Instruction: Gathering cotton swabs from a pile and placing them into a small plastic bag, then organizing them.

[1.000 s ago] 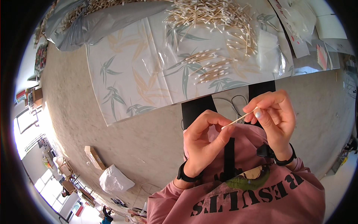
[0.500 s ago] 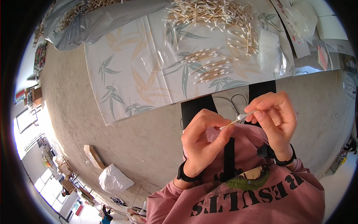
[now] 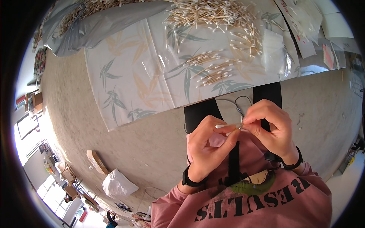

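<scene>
My left hand (image 3: 209, 146) and my right hand (image 3: 272, 125) meet in front of my chest, both pinching one thin cotton swab (image 3: 224, 125) with a white tip that lies across between the fingertips. Black wristbands sit on both wrists. Above the hands, on a table cover printed with leaves (image 3: 144, 79), lie a small bundle of cotton swabs (image 3: 213, 70) and a large loose heap of them (image 3: 213, 15).
Clear plastic bags (image 3: 300, 22) lie at the table's right end. Another heap of sticks on grey plastic (image 3: 83, 19) is at the far left. A white bag (image 3: 118, 184) and a cardboard box (image 3: 97, 161) stand on the grey floor.
Both hands have dropped slightly and closed in on each other. The swab now lies nearly level between the fingertips instead of slanting up to the right.
</scene>
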### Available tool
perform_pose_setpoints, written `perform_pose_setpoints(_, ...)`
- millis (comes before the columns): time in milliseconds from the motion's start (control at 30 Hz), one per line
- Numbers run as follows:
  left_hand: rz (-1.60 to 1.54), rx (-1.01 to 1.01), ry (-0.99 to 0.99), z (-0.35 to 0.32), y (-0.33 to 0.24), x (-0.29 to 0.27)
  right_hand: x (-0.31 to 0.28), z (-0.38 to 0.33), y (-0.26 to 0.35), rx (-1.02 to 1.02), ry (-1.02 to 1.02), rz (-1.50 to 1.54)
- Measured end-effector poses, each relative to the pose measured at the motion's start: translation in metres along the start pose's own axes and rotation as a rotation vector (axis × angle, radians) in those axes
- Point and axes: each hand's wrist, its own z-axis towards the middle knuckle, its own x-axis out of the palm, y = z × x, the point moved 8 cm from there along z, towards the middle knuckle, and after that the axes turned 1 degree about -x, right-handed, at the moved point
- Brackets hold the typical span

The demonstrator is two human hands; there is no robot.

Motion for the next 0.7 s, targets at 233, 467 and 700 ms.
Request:
perform_pose_setpoints(233, 0.269, -0.147, 0.130, 0.017, 0.024, 0.010, -0.020, 0.000, -0.030, 0.193, 0.117, -0.214)
perform_pose_setpoints(467, 0.809, 0.072, 0.014, 0.051, 0.041, -0.020, -0.154, 0.028, -0.077, 0.262, -0.213, -0.548)
perform_pose_setpoints(700, 0.896, 0.155, 0.004, 0.081, 0.049, -0.005, -0.226, 0.062, -0.115, 0.107, -0.408, -0.626)
